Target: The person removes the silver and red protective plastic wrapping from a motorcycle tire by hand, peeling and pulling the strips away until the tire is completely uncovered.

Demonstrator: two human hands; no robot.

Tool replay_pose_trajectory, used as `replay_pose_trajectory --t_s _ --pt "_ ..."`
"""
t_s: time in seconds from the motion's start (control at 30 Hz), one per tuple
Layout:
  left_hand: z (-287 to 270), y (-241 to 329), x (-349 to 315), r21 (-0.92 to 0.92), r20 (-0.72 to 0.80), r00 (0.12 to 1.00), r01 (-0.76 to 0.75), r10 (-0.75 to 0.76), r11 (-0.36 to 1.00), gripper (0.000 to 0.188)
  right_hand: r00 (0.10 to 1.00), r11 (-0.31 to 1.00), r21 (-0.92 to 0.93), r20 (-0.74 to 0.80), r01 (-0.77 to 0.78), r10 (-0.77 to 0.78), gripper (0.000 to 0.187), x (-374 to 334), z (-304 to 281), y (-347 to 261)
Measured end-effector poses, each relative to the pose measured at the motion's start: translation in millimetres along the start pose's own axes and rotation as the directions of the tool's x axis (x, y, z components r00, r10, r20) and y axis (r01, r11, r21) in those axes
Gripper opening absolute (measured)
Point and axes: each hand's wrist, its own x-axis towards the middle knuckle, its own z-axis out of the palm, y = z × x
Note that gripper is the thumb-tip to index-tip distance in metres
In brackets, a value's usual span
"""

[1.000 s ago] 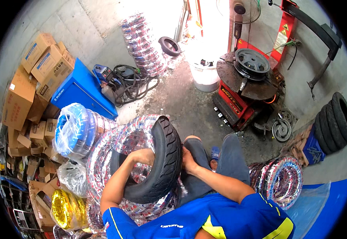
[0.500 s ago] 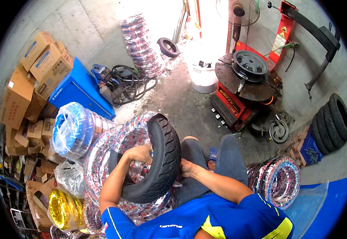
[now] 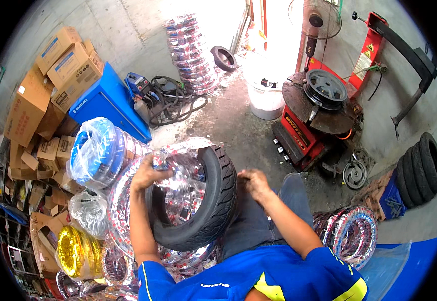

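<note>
The black tyre (image 3: 225, 193) lies between my two hands, tilted over a pile of film-wrapped rings (image 3: 120, 200), its tread facing right and its hole turned to the left. My left hand (image 3: 150, 173) is beyond its left side, above the patterned film (image 3: 186, 146), with thumb and fingers spread apart; they are blurred, and I cannot tell whether they pinch that film. My left forearm runs close along the tyre's left edge. My right hand (image 3: 253, 184) is just right of the tread, its fingers loosely bent and pointing left, released from the rubber, with nothing to be seen in them.

The far edge of the tyre meets the film, which stretches left toward my left hand. The near edge comes down in front of my blue shirt (image 3: 228, 276). On the left, room is tight: a blue bundle in clear plastic (image 3: 95, 155) stands just beyond my left hand, a gold bundle (image 3: 80, 251) nearer to me. On the right, my leg (image 3: 296, 200) is below my forearm. The open room is on the far side, where bare floor (image 3: 228, 118) reaches toward the red tyre machine (image 3: 296, 133).
</note>
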Motion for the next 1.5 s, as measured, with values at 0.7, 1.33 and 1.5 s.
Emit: replay_pose_trajectory --t_s 0.7,1.33,1.5 --pt "76.8 75.2 24.4 -0.482 -0.136 0.972 -0.234 0.191 0.844 0.082 0.567 0.313 -0.472 0.694 0.824 -0.444 0.143 -0.8 172.6 -103.9" --pt "130.6 98.9 9.4 0.393 0.077 0.982 -0.19 0.174 0.9 0.045 0.947 0.856 0.406 -0.136 0.321 -0.291 0.042 8.1 41.4 -42.9" --pt "132.8 51.1 13.5 0.524 0.251 0.967 -0.171 0.04 0.834 0.039 0.999 0.786 0.618 0.02 0.013 -0.033 0.025 25.4 -3.8 -55.3"
